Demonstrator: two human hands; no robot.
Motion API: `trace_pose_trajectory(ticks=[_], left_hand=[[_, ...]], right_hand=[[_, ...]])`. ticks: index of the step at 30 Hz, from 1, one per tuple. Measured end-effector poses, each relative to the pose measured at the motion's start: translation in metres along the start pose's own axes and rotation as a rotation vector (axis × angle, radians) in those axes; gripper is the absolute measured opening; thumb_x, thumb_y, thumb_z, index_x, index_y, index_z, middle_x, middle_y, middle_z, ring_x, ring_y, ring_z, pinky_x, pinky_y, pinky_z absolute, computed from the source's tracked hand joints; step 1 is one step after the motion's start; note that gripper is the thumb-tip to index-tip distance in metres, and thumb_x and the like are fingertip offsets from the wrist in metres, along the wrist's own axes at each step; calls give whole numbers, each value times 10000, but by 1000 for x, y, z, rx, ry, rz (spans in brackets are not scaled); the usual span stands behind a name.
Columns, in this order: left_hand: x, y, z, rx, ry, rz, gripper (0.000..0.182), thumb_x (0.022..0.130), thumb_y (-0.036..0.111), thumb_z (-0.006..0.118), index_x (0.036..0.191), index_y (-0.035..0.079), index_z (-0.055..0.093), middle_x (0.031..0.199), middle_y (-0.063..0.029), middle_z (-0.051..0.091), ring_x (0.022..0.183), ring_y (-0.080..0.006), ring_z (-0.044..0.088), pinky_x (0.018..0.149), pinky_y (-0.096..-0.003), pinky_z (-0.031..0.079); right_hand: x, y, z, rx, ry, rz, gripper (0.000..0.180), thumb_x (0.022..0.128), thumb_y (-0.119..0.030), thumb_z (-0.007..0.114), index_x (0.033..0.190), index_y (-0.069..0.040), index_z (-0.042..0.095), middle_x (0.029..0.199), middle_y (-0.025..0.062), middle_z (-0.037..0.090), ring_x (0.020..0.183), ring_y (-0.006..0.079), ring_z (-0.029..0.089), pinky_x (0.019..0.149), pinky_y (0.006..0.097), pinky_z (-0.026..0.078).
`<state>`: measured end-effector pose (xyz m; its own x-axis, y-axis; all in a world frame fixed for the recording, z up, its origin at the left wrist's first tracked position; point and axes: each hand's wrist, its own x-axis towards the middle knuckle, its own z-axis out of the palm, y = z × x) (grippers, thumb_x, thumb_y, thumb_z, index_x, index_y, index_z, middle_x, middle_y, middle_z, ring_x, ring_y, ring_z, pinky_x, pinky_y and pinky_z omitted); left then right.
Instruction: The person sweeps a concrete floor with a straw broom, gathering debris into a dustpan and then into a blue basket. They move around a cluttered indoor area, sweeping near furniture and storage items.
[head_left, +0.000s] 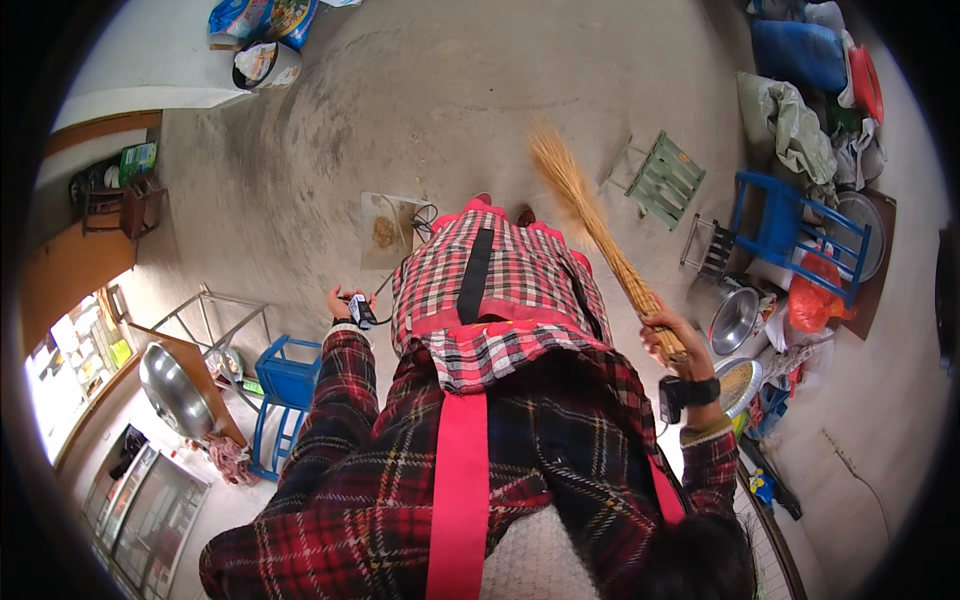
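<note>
My right hand (679, 341) is closed round the handle end of a straw broom (604, 232), whose bristles fan out ahead of me above the concrete floor. My left hand (349, 302) is held out to the left, with a small dark device strapped at the wrist. Whether its fingers hold anything is hard to make out. A flat dustpan (386, 251) with some brown debris on it lies on the floor in front, left of my feet. Dark cable loops show at its right edge.
A green slatted stool (666, 180) stands ahead to the right. Farther right are a blue chair (772, 217), metal pots (733, 321) and sacks (787, 135). On the left are another blue chair (289, 375), a metal frame (225, 311) and a large steel basin (174, 390). A bin (281, 67) stands far ahead.
</note>
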<state>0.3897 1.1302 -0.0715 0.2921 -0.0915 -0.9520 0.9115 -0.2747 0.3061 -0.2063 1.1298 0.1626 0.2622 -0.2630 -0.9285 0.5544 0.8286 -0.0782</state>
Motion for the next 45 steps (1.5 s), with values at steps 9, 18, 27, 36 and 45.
trace_pose_trajectory(ticks=[9, 18, 27, 36, 45], left_hand=[[-32, -38, -19, -148, 62, -21, 271, 673, 315, 577, 662, 141, 370, 592, 25, 389, 675, -191, 497, 728, -507, 405], [-53, -66, -50, -217, 107, -100, 284, 666, 322, 588, 651, 139, 371, 588, 33, 412, 626, -193, 515, 733, -492, 404], [-82, -93, -101, -227, 133, -109, 312, 672, 377, 552, 608, 138, 362, 610, -47, 457, 613, -214, 503, 729, -475, 403], [-132, -125, -169, -335, 145, 20, 302, 669, 334, 595, 644, 133, 370, 498, 59, 411, 582, -183, 512, 746, -481, 388], [-132, -162, -239, -416, 210, 10, 305, 653, 386, 606, 534, 181, 414, 499, 54, 433, 575, -148, 523, 726, -472, 413]], right_hand=[[38, 2, -74, 786, -78, 150, 150, 795, -69, 520, 854, 22, 416, 684, 82, 487, 591, 131, 514, 446, 219, 475], [22, 19, -104, -199, -73, 41, 717, 792, -61, 512, 1368, -195, 106, 622, 60, 498, 481, 135, 513, 392, 251, 430], [37, -37, -131, -282, -63, -222, 731, 776, -71, 532, 1396, -198, 167, 677, 96, 516, 468, 124, 484, 375, 221, 404], [207, -146, -46, -154, -198, -239, 248, 795, -54, 547, 931, -134, 356, 661, 35, 485, 537, 149, 534, 451, 300, 482], [256, 2, 60, -727, -12, -287, 660, 699, 2, 553, 1202, -192, 173, 779, 95, 460, 576, 215, 523, 455, 344, 469]])
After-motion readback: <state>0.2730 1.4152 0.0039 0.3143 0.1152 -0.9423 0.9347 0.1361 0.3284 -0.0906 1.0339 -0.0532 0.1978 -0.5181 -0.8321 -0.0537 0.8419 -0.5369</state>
